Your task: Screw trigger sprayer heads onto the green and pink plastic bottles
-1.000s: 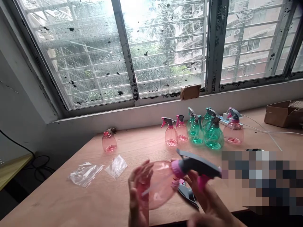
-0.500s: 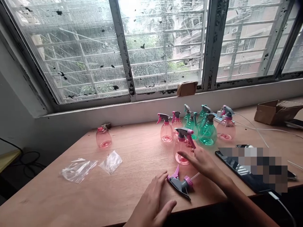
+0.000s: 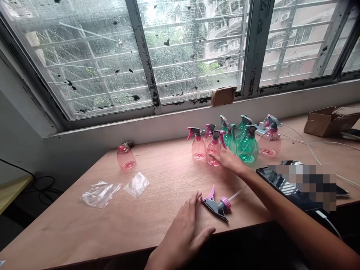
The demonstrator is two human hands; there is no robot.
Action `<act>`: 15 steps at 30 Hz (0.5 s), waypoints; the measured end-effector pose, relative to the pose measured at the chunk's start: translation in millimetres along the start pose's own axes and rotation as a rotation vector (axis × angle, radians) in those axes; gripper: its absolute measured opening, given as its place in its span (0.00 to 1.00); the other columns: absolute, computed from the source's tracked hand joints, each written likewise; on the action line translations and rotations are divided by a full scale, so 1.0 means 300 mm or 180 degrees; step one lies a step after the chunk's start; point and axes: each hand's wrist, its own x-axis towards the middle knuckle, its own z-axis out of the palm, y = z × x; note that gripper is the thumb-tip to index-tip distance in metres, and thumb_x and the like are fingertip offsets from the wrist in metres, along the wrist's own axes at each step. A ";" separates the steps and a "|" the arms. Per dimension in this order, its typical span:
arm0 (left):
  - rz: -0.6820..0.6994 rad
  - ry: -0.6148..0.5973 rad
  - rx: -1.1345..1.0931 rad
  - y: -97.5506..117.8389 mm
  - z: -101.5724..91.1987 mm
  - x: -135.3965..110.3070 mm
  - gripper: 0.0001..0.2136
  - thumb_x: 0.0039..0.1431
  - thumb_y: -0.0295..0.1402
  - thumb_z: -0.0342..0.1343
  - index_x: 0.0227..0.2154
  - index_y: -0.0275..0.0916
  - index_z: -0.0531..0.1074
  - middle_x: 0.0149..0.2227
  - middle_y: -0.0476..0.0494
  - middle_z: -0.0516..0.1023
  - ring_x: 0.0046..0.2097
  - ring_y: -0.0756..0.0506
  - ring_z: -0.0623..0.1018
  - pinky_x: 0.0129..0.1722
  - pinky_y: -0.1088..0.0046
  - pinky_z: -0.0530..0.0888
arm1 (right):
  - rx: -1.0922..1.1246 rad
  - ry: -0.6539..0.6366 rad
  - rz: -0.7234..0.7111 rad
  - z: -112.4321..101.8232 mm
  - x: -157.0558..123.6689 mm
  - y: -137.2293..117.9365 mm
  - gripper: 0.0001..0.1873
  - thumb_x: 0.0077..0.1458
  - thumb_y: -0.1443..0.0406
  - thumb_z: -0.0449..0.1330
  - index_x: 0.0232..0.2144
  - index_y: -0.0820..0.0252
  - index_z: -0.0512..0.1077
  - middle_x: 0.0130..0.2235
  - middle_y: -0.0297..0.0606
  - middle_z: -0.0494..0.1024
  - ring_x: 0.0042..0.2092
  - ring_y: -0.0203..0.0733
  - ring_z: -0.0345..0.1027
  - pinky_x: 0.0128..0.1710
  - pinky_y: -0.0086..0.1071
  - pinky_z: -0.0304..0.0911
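Observation:
My right hand [image 3: 231, 160] reaches across the table, its thumb and fingers around a pink spray bottle [image 3: 213, 154] with a grey and pink trigger head. The bottle stands upright beside other pink and green spray bottles; my far fingers are partly hidden behind it. Flat on the table near the front edge lies my left hand [image 3: 184, 225], fingers stretched out. Its fingertips are close to a loose grey and pink spray head [image 3: 216, 205] with a clear tube; whether they touch it I cannot tell. A pink bottle without a head [image 3: 126, 159] stands at the left.
Two clear plastic bags [image 3: 101, 194] lie left on the wooden table [image 3: 118, 228]. Several green spray bottles [image 3: 248, 148] stand at the back. A black tablet [image 3: 277, 187] with a cable lies right, near a cardboard box [image 3: 323, 123] and white cords. A window runs behind.
My right hand has moved away from me with the pink spray bottle, bringing it to the group at the back. My left hand and the loose spray head stay about where they were.

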 end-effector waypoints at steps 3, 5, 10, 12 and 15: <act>-0.0121 0.0093 -0.0331 -0.005 0.008 -0.003 0.41 0.65 0.40 0.61 0.73 0.47 0.44 0.73 0.32 0.55 0.72 0.30 0.60 0.69 0.40 0.58 | 0.0020 -0.0027 0.0094 0.016 0.024 -0.001 0.38 0.67 0.46 0.51 0.61 0.76 0.66 0.59 0.71 0.71 0.63 0.71 0.64 0.57 0.52 0.63; -0.0202 0.0151 -0.0593 -0.002 0.012 -0.002 0.42 0.65 0.39 0.61 0.73 0.47 0.41 0.74 0.32 0.53 0.72 0.31 0.59 0.69 0.41 0.58 | 0.0040 -0.0046 0.0108 0.024 0.027 -0.001 0.39 0.67 0.45 0.50 0.61 0.77 0.66 0.59 0.71 0.71 0.64 0.70 0.63 0.58 0.52 0.62; -0.0253 0.0612 -0.0970 0.008 -0.056 0.007 0.38 0.68 0.40 0.58 0.72 0.47 0.42 0.73 0.32 0.53 0.72 0.34 0.60 0.70 0.44 0.58 | 0.0183 -0.0254 0.0003 -0.022 0.002 0.016 0.42 0.65 0.45 0.54 0.65 0.77 0.60 0.60 0.69 0.72 0.63 0.69 0.65 0.56 0.47 0.64; -0.0263 0.0942 -0.0720 -0.002 -0.143 0.017 0.36 0.68 0.40 0.58 0.71 0.47 0.45 0.72 0.32 0.56 0.71 0.35 0.61 0.71 0.46 0.58 | 0.0244 -0.0385 -0.0045 -0.076 -0.035 0.028 0.46 0.64 0.43 0.54 0.65 0.79 0.59 0.57 0.70 0.75 0.60 0.71 0.68 0.53 0.47 0.66; -0.0499 0.1626 0.0162 -0.057 -0.339 0.060 0.38 0.62 0.42 0.64 0.69 0.44 0.50 0.70 0.33 0.61 0.70 0.34 0.64 0.70 0.50 0.60 | 0.0327 -0.0591 -0.0277 -0.166 -0.142 0.031 0.38 0.64 0.42 0.54 0.58 0.69 0.71 0.55 0.60 0.79 0.55 0.69 0.73 0.50 0.46 0.68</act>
